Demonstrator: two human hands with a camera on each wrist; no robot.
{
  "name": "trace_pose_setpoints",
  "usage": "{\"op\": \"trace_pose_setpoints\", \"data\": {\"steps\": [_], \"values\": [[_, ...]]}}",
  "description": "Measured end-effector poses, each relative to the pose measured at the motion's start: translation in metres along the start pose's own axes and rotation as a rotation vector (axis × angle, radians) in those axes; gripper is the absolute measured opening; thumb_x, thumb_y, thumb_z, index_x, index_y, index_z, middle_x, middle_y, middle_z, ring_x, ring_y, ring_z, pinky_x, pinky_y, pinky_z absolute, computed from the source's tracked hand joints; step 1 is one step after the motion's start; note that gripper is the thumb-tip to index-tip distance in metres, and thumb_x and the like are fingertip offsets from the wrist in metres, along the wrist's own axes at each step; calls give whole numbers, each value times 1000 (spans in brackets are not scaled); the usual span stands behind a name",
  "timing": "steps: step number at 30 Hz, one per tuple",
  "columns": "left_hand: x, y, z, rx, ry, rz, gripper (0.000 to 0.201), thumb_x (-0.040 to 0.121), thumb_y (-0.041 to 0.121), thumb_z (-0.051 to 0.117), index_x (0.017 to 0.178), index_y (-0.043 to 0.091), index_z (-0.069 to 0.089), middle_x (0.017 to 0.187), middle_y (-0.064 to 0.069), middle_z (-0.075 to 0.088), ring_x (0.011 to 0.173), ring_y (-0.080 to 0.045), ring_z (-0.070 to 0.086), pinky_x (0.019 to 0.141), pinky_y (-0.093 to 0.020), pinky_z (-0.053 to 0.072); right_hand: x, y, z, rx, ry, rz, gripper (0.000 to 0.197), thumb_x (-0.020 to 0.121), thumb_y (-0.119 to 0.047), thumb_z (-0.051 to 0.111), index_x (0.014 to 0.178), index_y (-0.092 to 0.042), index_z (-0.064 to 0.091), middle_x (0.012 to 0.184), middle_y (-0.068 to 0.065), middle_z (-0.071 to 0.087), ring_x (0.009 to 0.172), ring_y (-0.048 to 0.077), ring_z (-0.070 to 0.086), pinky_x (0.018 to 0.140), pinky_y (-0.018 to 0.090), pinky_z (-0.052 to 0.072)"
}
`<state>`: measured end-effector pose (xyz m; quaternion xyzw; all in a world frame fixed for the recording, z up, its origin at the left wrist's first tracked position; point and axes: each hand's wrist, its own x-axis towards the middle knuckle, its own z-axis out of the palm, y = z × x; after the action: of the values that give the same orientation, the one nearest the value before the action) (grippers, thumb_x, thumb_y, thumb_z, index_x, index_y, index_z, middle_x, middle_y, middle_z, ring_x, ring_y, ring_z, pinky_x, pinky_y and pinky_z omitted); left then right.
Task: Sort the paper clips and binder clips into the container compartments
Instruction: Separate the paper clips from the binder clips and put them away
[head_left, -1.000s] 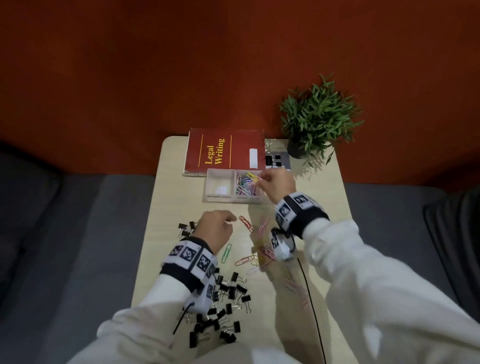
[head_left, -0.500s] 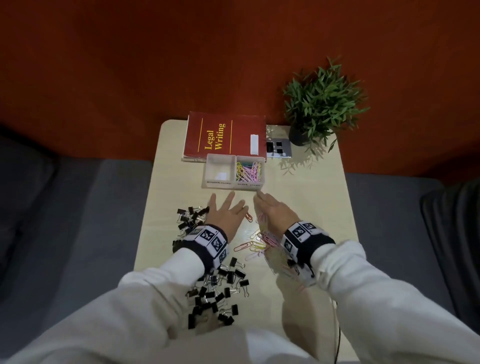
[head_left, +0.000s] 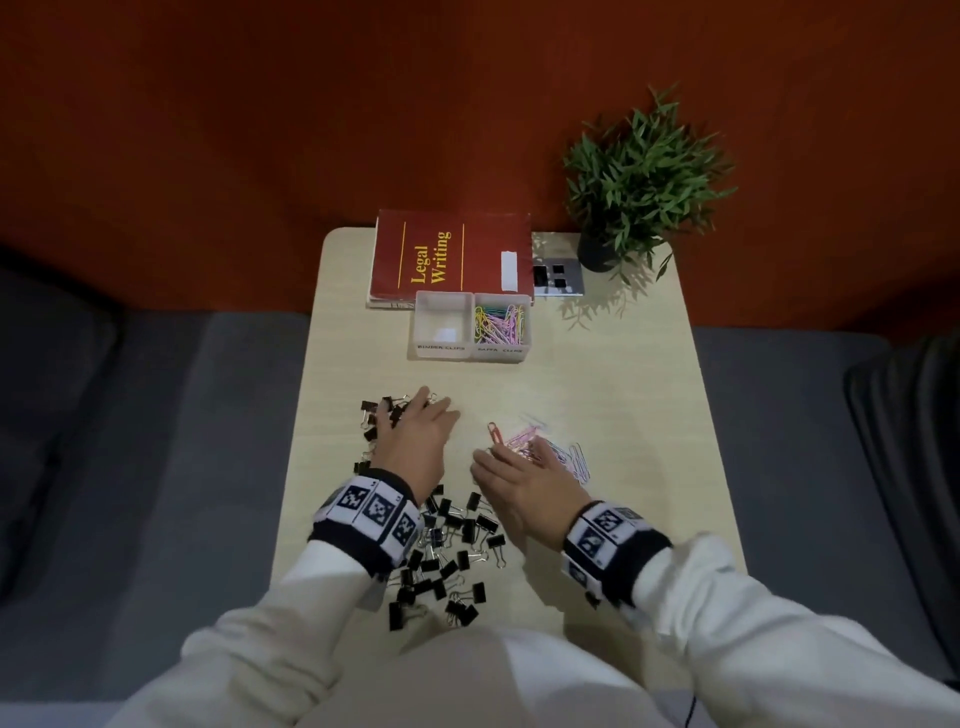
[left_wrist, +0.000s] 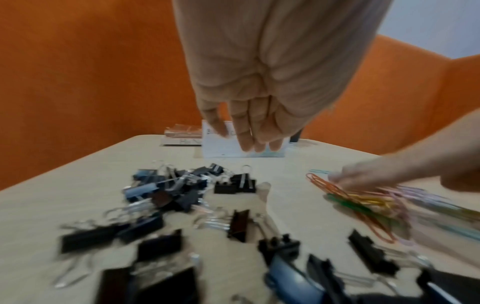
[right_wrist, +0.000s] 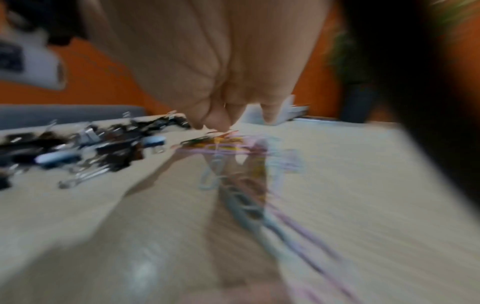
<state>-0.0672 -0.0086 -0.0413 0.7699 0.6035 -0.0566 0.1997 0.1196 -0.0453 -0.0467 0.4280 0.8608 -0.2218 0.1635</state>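
Note:
A white two-compartment container (head_left: 472, 299) stands mid-table; its right compartment holds coloured paper clips (head_left: 498, 325), and its left one, labelled binder clips, holds none. Black binder clips (head_left: 452, 545) are scattered near the front edge, with more at the left (head_left: 376, 415). My left hand (head_left: 421, 410) hovers over that left cluster with straight fingers (left_wrist: 249, 139), holding nothing. My right hand (head_left: 514, 457) rests its fingertips (right_wrist: 221, 121) on a bunch of loose paper clips (head_left: 561, 452). The right wrist view is blurred.
A red book (head_left: 452, 257) lies behind the container, beside a metal socket plate (head_left: 558, 278) and a potted plant (head_left: 639, 176). The narrow table (head_left: 623, 389) has grey seating on both sides and a red wall behind.
My right hand came back from the container to the table. The loose paper clips are now bunched on the right under it. My left hand spread flat and shifted left over the binder clips.

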Motion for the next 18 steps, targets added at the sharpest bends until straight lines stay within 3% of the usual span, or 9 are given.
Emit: {"op": "trace_pose_setpoints", "data": {"steps": [2, 3, 5, 6, 8, 10, 14, 16, 18], "values": [[3, 10, 7, -57, 45, 73, 46, 92, -1, 47, 134, 17, 50, 141, -4, 51, 130, -21, 45, 110, -40, 36, -28, 13, -1, 104, 79, 73, 73, 86, 4, 42, 145, -25, 10, 154, -9, 6, 142, 12, 5, 116, 47, 1], [3, 18, 9, -106, 49, 78, 41, 92, -3, 46, 129, 14, 55, 130, -8, 58, 117, -23, 55, 100, -34, 46, -42, 21, 0, 217, 163, 148, 72, 84, 7, 43, 145, -22, 17, 154, -6, 13, 142, 14, 12, 117, 42, 7], [1, 34, 13, -172, 3, 35, 34, 90, -6, 43, 119, 5, 58, 117, -12, 60, 99, -26, 62, 82, -30, 51, -69, 41, 10, 432, 357, 360, 60, 82, 5, 49, 138, -10, 35, 147, 10, 35, 135, 27, 33, 113, 36, 25], [2, 42, 14, -185, -36, 5, 31, 90, -6, 41, 117, 3, 56, 117, -13, 56, 96, -27, 61, 78, -29, 50, -77, 49, 16, 490, 404, 465, 54, 80, 5, 51, 133, -4, 42, 139, 17, 43, 127, 33, 41, 108, 36, 32], [5, 58, 17, -212, -84, -64, 30, 93, 1, 41, 122, 3, 50, 125, -14, 48, 99, -29, 60, 80, -29, 48, -79, 56, 28, 527, 398, 601, 34, 81, 2, 52, 115, 1, 53, 119, 21, 50, 109, 37, 49, 94, 37, 41], [9, 72, 19, -260, -99, -113, 31, 95, 9, 43, 126, 4, 46, 129, -16, 44, 106, -30, 56, 87, -33, 47, -64, 52, 30, 548, 392, 625, 17, 85, -10, 52, 99, -1, 56, 107, 18, 49, 99, 34, 48, 83, 32, 39], [9, 86, 31, -240, -120, -49, 56, 80, 24, 64, 131, 9, 45, 129, -11, 40, 113, -30, 51, 97, -37, 47, -26, 35, 20, 552, 417, 551, 24, 85, -28, 59, 93, -6, 53, 105, 14, 47, 97, 27, 42, 86, 35, 39], [8, 86, 34, -184, -123, -34, 63, 75, 24, 71, 131, 11, 45, 129, -10, 41, 114, -30, 50, 97, -37, 47, -14, 30, 17, 541, 427, 554, 26, 84, -26, 60, 97, -4, 54, 107, 14, 48, 99, 27, 43, 87, 36, 41], [9, 83, 35, -159, -119, -22, 56, 77, 20, 72, 127, 10, 49, 127, -9, 45, 111, -30, 53, 94, -37, 48, -9, 25, 15, 519, 454, 552, 24, 83, -19, 61, 100, -2, 57, 107, 15, 52, 100, 30, 47, 84, 38, 44]]}}
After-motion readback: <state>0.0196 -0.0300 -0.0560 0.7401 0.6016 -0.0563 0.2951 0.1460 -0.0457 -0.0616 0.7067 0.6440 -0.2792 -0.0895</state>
